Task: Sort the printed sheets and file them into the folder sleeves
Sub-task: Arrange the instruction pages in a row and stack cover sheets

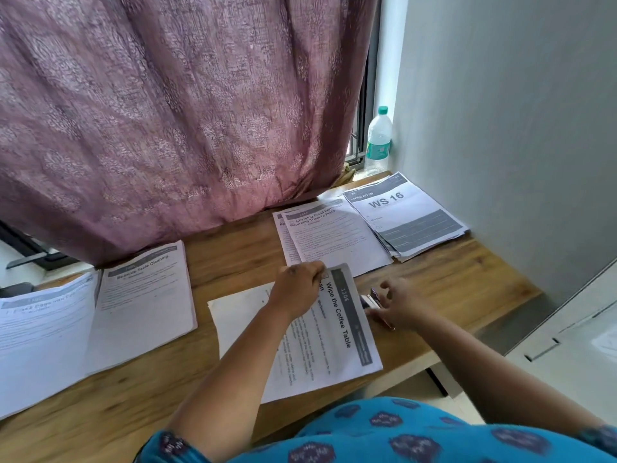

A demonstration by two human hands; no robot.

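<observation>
Head view: at the middle of the frame a white printed sheet headed "Wipe the Coffee Table" (pixel 329 332) lies turned sideways on the brown wooden counter (pixel 230 259), on top of another plain white sheet (pixel 240 315) that shows to its left. The left hand (pixel 297 292) pinches the printed sheet's upper corner with curled fingers. The right hand (pixel 402 304), at the sheet's right edge, curls its fingers round a small dark stapler (pixel 371 299).

Paper this thin is light, limp and slippery against its neighbours. It probably buckles if pushed from one end, so a corner pinch with a second hand steadying the opposite edge seems the safest hold.

Other piles lie around: a grey-banded "WS 16" stack (pixel 410 215) at upper right, a "Charging Small Items" pile (pixel 334 238) just left of it, and "Bedside Table Cleaning" sheets (pixel 147 292) at the left. No folder sleeve is clearly visible. Bare wood between the piles leaves room to slide sheets. The counter's right edge is near the right hand, and a mauve patterned curtain (pixel 167 111) hangs over the back.
</observation>
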